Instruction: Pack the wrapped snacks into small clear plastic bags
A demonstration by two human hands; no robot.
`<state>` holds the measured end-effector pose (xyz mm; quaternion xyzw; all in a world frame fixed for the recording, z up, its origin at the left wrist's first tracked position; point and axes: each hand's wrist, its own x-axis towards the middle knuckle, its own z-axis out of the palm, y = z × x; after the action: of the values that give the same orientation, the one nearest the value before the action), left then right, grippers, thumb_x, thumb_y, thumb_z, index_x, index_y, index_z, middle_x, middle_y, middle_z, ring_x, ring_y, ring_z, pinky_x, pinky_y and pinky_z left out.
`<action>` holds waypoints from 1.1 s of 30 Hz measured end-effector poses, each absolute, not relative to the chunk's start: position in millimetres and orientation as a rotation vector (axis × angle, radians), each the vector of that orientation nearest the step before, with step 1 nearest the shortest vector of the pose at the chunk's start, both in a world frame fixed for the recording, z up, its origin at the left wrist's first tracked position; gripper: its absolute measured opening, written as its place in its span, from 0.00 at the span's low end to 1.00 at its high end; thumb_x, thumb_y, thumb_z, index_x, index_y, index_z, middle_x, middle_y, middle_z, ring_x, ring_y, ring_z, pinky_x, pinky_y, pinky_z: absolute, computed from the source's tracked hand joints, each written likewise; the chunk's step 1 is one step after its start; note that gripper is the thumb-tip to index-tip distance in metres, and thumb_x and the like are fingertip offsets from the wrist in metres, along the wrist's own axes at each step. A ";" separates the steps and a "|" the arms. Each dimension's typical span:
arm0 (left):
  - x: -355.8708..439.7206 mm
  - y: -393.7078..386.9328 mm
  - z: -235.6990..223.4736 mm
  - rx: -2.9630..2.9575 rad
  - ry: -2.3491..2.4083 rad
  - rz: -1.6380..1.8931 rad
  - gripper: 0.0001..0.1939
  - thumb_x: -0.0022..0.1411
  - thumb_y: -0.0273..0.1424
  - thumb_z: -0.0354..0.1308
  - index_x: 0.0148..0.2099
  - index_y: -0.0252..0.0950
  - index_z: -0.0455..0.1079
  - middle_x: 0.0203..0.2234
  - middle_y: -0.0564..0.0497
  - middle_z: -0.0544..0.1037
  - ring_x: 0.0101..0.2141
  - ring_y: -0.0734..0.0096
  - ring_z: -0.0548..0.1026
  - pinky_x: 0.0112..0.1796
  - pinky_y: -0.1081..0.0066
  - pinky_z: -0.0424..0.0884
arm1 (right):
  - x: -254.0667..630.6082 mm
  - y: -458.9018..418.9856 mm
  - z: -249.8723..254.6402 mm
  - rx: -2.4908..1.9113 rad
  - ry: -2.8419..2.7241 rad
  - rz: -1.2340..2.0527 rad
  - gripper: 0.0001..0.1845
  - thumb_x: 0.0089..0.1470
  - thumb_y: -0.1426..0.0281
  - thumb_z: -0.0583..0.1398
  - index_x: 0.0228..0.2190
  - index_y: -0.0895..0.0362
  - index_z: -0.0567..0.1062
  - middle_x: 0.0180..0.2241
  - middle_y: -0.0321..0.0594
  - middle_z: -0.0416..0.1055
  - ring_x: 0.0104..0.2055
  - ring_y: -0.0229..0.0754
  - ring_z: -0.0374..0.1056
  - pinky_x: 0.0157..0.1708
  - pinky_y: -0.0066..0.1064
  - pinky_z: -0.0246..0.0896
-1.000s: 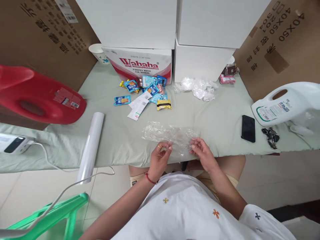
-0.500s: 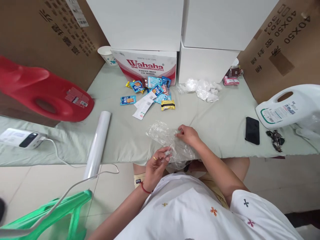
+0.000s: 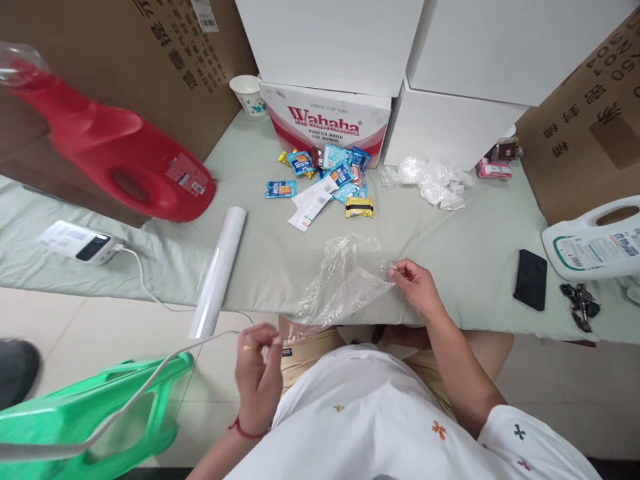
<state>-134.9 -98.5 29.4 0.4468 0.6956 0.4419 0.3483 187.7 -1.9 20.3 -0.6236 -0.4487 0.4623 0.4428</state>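
A crumpled sheet of clear plastic film (image 3: 345,283), perhaps a bag, stretches over the front edge of the table. My right hand (image 3: 419,288) pinches its right side between thumb and fingers, just above the cloth. Off the table's edge to the left, my left hand (image 3: 259,370) has its fingers closed on the film's lower left corner, slightly blurred. Behind the film lie several small snack packets (image 3: 340,175) in blue, yellow and brown wrappers, with white paper-like sachets (image 3: 313,202) on top.
A white roll (image 3: 219,273) overhangs the front edge at left, beside a power bank (image 3: 83,241) with a cable. A red detergent bottle (image 3: 150,180), Wahaha box (image 3: 325,120), crumpled clear plastic (image 3: 435,180), phone (image 3: 530,280), keys (image 3: 580,307) and white bottle (image 3: 595,243) surround the area.
My left hand has moved left and down, away from my right hand, and the film is drawn out wider between them. The head view has shifted left.
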 end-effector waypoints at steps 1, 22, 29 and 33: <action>-126.8 -81.8 34.5 1.322 1.800 1.162 0.08 0.66 0.44 0.57 0.41 0.47 0.68 0.42 0.50 0.71 0.47 0.56 0.71 0.50 0.56 0.69 | 187.3 -4.2 20.1 -1.548 -1.139 1.146 0.15 0.52 0.55 0.68 0.29 0.53 0.77 0.26 0.33 0.67 0.28 0.37 0.58 0.31 0.29 0.54; -58.4 110.3 -9.4 1.690 1.859 0.849 0.12 0.69 0.40 0.51 0.35 0.39 0.66 0.23 0.54 0.70 0.27 0.68 0.67 0.32 0.70 0.58 | 249.5 -20.7 -3.8 -1.689 -1.361 0.731 0.16 0.56 0.54 0.65 0.38 0.53 0.80 0.36 0.40 0.73 0.33 0.43 0.66 0.37 0.37 0.63; -46.8 107.7 -13.9 1.771 1.894 0.786 0.13 0.70 0.40 0.48 0.38 0.40 0.67 0.24 0.53 0.71 0.27 0.65 0.68 0.33 0.70 0.57 | 213.3 -2.1 20.9 -1.553 -1.906 0.514 0.35 0.56 0.56 0.67 0.62 0.49 0.69 0.55 0.48 0.72 0.60 0.59 0.59 0.61 0.54 0.56; -51.5 111.9 -11.0 1.780 1.947 0.769 0.12 0.70 0.39 0.49 0.38 0.39 0.68 0.24 0.52 0.72 0.29 0.64 0.70 0.33 0.70 0.58 | 208.5 8.8 12.8 -1.574 -1.974 0.604 0.16 0.62 0.66 0.62 0.50 0.52 0.78 0.37 0.45 0.76 0.50 0.55 0.64 0.52 0.51 0.64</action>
<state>-51.5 111.9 -11.0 0.6352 0.6948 0.2745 0.1959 208.5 8.8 12.8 -0.5837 -0.7324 0.2242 0.2694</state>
